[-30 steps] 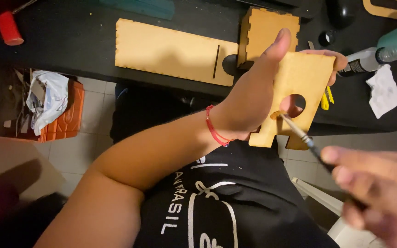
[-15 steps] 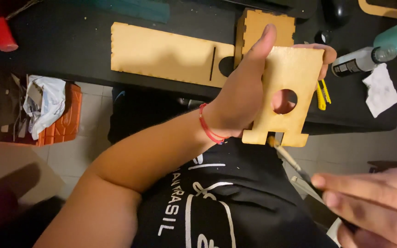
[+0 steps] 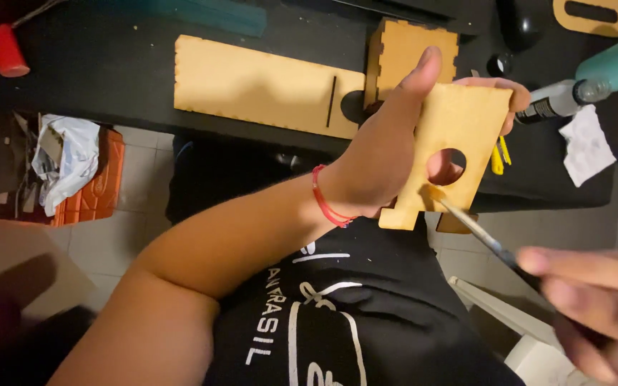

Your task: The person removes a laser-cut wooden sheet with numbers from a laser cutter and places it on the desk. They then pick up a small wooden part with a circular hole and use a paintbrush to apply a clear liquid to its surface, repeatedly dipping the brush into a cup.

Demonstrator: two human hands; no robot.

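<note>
The left hand (image 3: 388, 164) is closed on a flat wooden piece (image 3: 459, 132) and holds it up over the edge of the dark counter (image 3: 109, 86). The thumb points up toward 12 o'clock along the piece's left side, and the fingertips (image 3: 513, 96) curl over its top right corner. The wooden piece has notched edges and a round hole (image 3: 450, 163) near its middle. A red string band (image 3: 323, 204) sits on the left wrist. The right hand (image 3: 595, 304) is at 4 o'clock from the piece, blurry, with its fingers pinched shut on a thin brush (image 3: 484, 239). The brush slants up toward 10 o'clock, and its tip touches the lower edge of the piece just under the hole. On the counter at 10 o'clock from the piece lies a long wooden board (image 3: 259, 86) with a slit in it. A small wooden box (image 3: 402, 46) stands just beside that board, behind the thumb. At 2 o'clock lies a teal bottle (image 3: 588, 78) on its side, with a crumpled white paper (image 3: 586, 146) just below it. A red cap (image 3: 5, 50) sits far off at 9 o'clock. Below the counter, an orange bin (image 3: 91, 186) holds white rubbish.
</note>
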